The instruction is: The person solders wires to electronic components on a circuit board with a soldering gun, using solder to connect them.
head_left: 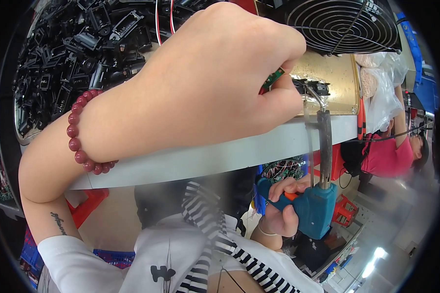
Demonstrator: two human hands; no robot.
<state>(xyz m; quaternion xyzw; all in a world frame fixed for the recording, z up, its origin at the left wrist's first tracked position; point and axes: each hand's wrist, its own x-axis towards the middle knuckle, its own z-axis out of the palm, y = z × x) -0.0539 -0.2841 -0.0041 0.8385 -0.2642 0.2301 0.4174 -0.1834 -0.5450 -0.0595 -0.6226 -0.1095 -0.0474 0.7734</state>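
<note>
Our left grip [225, 73] pinches the green board [274, 78], probably light, stiff, best held by edges; our right grip [277, 220] clasps the teal soldering gun [317, 211]

The camera rides on the person's head, the left one of a pair, and from up there it looks down past the white shirt [146, 244] to the table [205, 158]. It sits so close to the left hand [225, 78] that this looms across the upper middle, while the right hand [282, 212] shows smaller, lower down. Over toward the right rim, the fisheye catches a red stool [344, 211] and a co-worker [388, 155] tipped sideways
</note>
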